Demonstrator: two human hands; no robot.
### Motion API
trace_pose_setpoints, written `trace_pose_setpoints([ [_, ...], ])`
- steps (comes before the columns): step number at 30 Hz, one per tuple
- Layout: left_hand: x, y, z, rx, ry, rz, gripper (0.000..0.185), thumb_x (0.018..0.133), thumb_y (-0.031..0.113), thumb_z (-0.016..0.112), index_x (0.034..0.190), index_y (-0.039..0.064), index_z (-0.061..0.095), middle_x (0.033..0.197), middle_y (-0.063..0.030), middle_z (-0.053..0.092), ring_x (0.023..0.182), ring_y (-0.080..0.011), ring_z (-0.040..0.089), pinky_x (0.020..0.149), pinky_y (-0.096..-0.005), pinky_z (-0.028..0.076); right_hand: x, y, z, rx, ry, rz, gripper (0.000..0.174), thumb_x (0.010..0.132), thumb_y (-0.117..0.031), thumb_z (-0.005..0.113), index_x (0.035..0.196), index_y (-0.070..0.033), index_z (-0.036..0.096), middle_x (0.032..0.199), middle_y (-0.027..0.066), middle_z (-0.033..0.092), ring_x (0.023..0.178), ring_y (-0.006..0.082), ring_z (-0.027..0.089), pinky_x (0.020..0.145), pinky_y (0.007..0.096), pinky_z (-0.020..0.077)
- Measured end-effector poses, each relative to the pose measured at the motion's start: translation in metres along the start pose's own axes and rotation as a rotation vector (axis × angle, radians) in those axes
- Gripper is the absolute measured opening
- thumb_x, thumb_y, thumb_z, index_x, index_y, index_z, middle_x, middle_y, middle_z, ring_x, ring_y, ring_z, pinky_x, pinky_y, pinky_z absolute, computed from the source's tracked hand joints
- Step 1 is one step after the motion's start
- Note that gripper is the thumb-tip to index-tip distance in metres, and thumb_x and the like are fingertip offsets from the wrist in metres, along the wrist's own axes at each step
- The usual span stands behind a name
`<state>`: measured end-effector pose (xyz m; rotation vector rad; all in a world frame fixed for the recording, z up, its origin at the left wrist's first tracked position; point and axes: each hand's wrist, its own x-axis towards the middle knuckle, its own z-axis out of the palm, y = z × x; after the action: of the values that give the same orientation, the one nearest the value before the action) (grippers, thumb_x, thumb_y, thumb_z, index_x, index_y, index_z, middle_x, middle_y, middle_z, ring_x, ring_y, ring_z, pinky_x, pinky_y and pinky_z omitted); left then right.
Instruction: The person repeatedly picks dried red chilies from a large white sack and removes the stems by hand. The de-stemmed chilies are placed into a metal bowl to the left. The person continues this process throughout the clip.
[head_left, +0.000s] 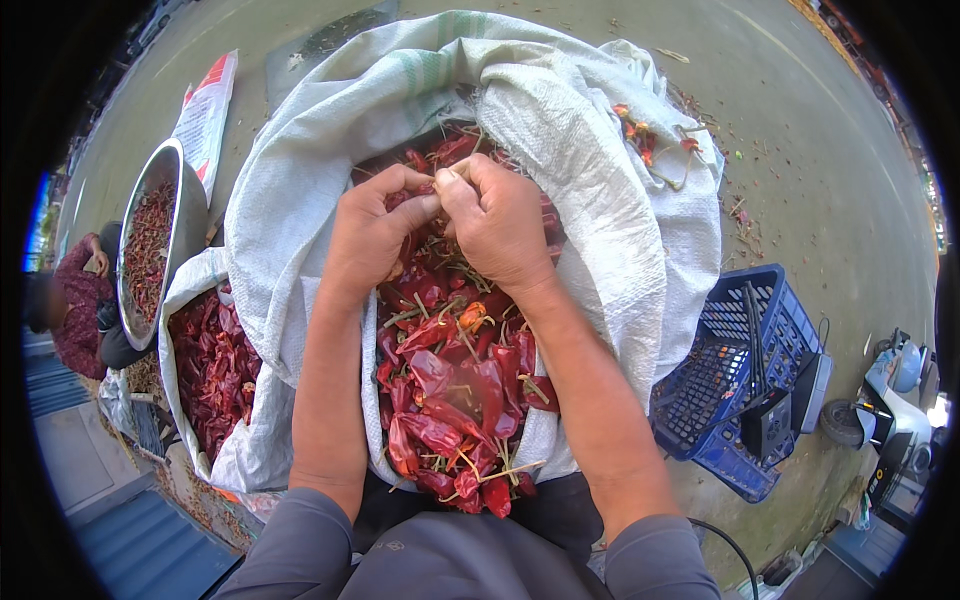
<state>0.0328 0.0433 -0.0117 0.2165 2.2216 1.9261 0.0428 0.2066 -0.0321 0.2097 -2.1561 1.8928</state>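
Note:
Dried red chili peppers (450, 382), many with stems, fill a large white woven sack (607, 187) with its rim rolled down in front of me. My left hand (382, 225) and my right hand (495, 217) meet above the peppers, thumbs and forefingers pinched together. A red dried chili pepper (411, 196) shows between the fingers of my left hand. My right fingertips pinch at its end, where a small pale bit shows; the rest is hidden by the fingers. A few orange-red chilies with stems (645, 142) lie on the sack's folded cloth at the upper right.
A smaller white sack of red chilies (214, 367) stands at left, beside a metal basin (176, 225) of chilies or scraps. Another person (79, 307) sits by the basin. At right are a blue plastic crate (772, 300) holding dark devices and a parked scooter (892, 412).

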Motion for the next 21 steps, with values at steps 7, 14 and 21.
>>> trace_pose_setpoints([
  [7, 0.002, -0.004, -0.012, -0.37, 0.138, 0.013, 0.01, 0.096, 0.006, 0.071, 0.105, 0.003, 0.068, 0.09, -0.0035, 0.067, 0.081, -0.0103, 0.064, 0.075, -0.0256, 0.055, 0.019, -0.012, -0.028, 0.782, 0.282, 0.286, 0.023, 0.105, -0.023, 0.058, 0.091, -0.005, 0.063, 0.076, 0.0043, 0.066, 0.061, 0.0084, 0.06, 0.055, 0.0227, 0.0509],
  [14, 0.009, 0.002, -0.04, 0.322, 0.324, 0.012, 0.022, 0.09, 0.007, 0.071, 0.11, -0.002, 0.067, 0.096, -0.0107, 0.072, 0.088, -0.0191, 0.07, 0.08, -0.0328, 0.057, 0.016, -0.004, -0.022, 0.841, 0.046, 0.459, 0.014, 0.104, -0.013, 0.058, 0.109, 0.001, 0.056, 0.105, 0.0159, 0.07, 0.087, 0.0214, 0.073, 0.074, 0.0324, 0.0646],
  [21, 0.01, -0.015, -0.044, 1.087, 0.151, -0.193, 0.036, 0.083, 0.019, 0.08, 0.116, 0.006, 0.074, 0.106, -0.0243, 0.074, 0.103, -0.0422, 0.069, 0.091, -0.0479, 0.053, 0.015, -0.001, -0.029, 0.86, 0.019, 0.558, 0.015, 0.104, -0.019, 0.061, 0.11, -0.004, 0.062, 0.092, 0.0041, 0.066, 0.075, 0.0109, 0.065, 0.066, 0.0246, 0.0588],
])
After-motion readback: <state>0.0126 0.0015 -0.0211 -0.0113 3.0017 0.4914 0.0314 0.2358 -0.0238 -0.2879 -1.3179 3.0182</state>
